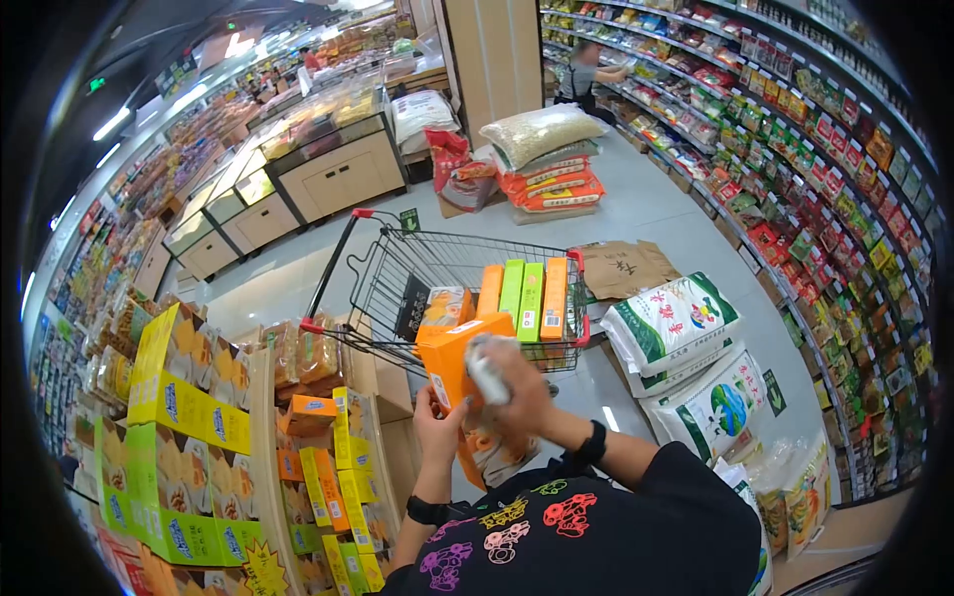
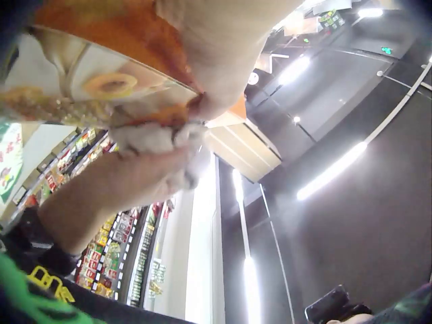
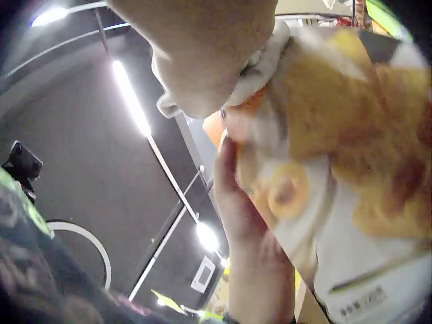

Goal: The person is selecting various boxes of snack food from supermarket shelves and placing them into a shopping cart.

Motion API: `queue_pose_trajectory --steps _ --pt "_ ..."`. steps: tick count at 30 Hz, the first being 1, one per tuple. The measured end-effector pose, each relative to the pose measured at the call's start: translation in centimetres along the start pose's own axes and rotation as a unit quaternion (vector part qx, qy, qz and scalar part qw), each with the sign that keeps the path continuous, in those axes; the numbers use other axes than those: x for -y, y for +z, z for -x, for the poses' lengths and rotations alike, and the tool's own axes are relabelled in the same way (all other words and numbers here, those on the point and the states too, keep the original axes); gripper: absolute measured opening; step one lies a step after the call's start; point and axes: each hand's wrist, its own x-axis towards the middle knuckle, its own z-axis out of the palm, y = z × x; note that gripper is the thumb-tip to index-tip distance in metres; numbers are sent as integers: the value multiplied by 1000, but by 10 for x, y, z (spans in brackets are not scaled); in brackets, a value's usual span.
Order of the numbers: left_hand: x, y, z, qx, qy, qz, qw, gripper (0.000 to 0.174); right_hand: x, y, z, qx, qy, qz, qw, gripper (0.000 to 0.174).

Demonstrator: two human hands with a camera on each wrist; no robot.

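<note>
My left hand [image 1: 434, 427] holds an orange food box [image 1: 444, 360] by its side, over the near end of a shopping cart [image 1: 397, 268]. Fingers of my right hand [image 1: 522, 385] are curled round a crumpled white cloth [image 1: 487, 370], which lies against the box. In the right wrist view, the box's picture side [image 3: 324, 142] shows food on a pale ground, with the cloth [image 3: 266, 64] at its edge. The left wrist view is blurred; there the cloth [image 2: 152, 138] meets the box's lower edge. Upright orange boxes [image 1: 554, 298] and green boxes [image 1: 531, 300] stand in the cart.
Yellow and green boxes [image 1: 179, 427] are stacked at the left, beside a shelf of smaller boxes [image 1: 323, 487]. Rice sacks [image 1: 671, 318] lie at the right, next to flattened cardboard [image 1: 626, 268]. More sacks [image 1: 547, 134] are piled ahead. Another person [image 1: 584, 74] is by the right shelves.
</note>
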Motion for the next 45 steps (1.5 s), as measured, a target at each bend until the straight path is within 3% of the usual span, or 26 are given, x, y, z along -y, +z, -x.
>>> queue_pose_trajectory --steps 2,3,5,8,10,13,15,18,23,26,31,34,36,38,40,42,45 --pt "-2 4 -5 -23 -17 100 995 30 10 7 8 113 -103 46 987 60" --pt "-3 4 -8 -35 -26 149 988 29 13 5 6 117 -125 51 984 58" --pt "-3 -1 -11 -18 -18 98 995 30 22 1 2 125 -160 56 978 56" --pt "-4 -3 -8 36 1 57 998 32 -2 -18 -7 47 -151 124 980 55" --pt "-9 1 -5 73 6 65 995 32 -14 -34 -15 -42 -98 182 978 48" --pt "-11 7 1 110 25 -28 993 35 1 -52 -28 -95 79 153 981 41" --pt "-13 13 3 124 65 -94 986 42 -4 -54 -28 -51 90 176 979 36" --pt "-26 16 5 125 196 -237 943 47 5 -56 -32 23 100 181 978 30" --pt "-28 19 5 134 208 -244 938 48 22 -52 -36 47 54 34 997 33" --pt "-24 19 5 110 211 -228 944 47 25 -52 -37 21 0 38 999 36" --pt "-21 7 -11 101 229 -171 953 45 0 -60 -31 -46 9 154 987 39" --pt "-28 3 -14 121 166 -103 973 44 -18 -65 -22 -134 151 16 979 30" --pt "-31 5 -17 134 82 18 987 43 -49 -62 -7 -196 240 -144 940 26" --pt "-32 8 -22 159 22 148 976 49 -71 -59 1 -250 304 -341 854 28" --pt "-29 10 -24 182 -38 275 943 55 -55 -55 8 -200 404 -441 777 31" --pt "-9 10 -24 211 -122 324 914 62 -57 -44 24 -95 418 -589 685 37" --pt "-3 20 -16 234 -201 377 873 63 -35 -40 30 -23 444 -648 618 47"
